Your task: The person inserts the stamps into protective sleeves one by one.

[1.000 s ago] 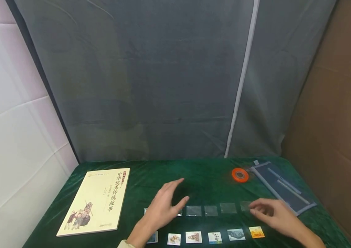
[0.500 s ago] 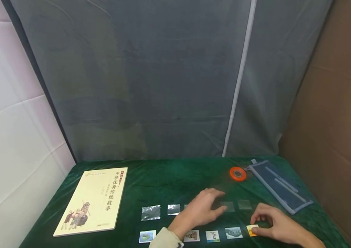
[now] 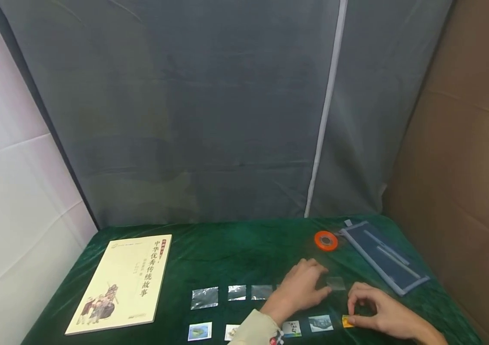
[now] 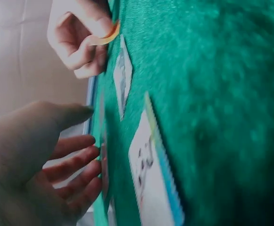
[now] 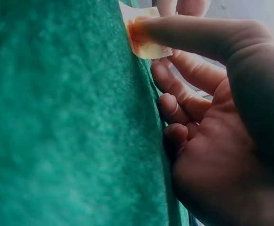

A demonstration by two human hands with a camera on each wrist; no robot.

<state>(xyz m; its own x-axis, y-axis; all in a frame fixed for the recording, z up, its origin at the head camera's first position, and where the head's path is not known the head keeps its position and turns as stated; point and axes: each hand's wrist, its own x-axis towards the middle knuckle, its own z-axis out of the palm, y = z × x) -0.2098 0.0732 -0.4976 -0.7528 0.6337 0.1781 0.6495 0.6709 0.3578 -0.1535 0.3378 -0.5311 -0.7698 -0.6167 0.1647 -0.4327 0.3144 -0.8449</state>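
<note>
My right hand point(image 3: 376, 307) pinches a yellow-orange stamp point(image 5: 151, 49) between thumb and index finger; the stamp has perforated edges and bends upward, close to the green cloth. My left hand point(image 3: 300, 291) hovers low over the row of small clear sleeves, fingers relaxed and holding nothing. Past its fingertips lies one clear sleeve point(image 3: 336, 283); others, such as the leftmost sleeve point(image 3: 204, 298), lie to its left. Nearer the front is a row of stamps: a grey-blue stamp point(image 3: 320, 323), a stamp with black figures point(image 3: 292, 328), and a blue-green stamp point(image 3: 200, 331). My left forearm hides part of both rows.
A cream book point(image 3: 128, 268) lies at the left of the green-covered table point(image 3: 227, 249). Toward the back right are an orange disc point(image 3: 318, 240) and a grey zip pouch point(image 3: 369, 249). Grey fabric point(image 3: 227, 120) hangs behind the table.
My left hand has moved right, from the left sleeves toward the right end of the row. The right hand has come down and taken hold of the yellow-orange stamp, its edge now bent up.
</note>
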